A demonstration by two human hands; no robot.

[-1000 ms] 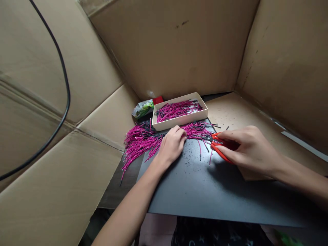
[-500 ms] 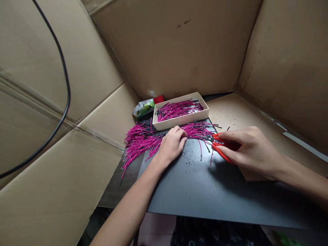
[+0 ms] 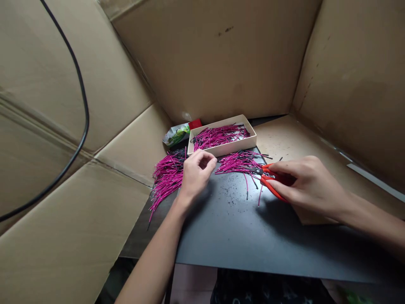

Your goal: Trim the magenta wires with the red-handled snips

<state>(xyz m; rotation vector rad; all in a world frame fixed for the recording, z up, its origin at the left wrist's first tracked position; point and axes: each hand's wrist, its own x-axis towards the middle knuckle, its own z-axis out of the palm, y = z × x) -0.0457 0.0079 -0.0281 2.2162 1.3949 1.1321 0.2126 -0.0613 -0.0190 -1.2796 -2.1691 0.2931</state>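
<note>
Right hand [image 3: 311, 185] wrapped around red-handled cutters [image 3: 268, 182], dark tip at the smaller pile of magenta wires [image 3: 236, 161] on the grey table [image 3: 228, 240]. Left hand [image 3: 195, 174] curled, thumb and fingertips close together; cannot tell whether anything is pinched. Position: between that pile and the larger wire pile [image 3: 167, 177], by the front of the cream box [image 3: 224, 149], which holds similar wires.

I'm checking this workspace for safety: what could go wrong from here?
The red-handled pliers in the right hand reach into the nearer wire pile, so they might nick a wire. The left hand, close to the cream box, could nudge it. It could also disturb the left-side wire pile.
</note>
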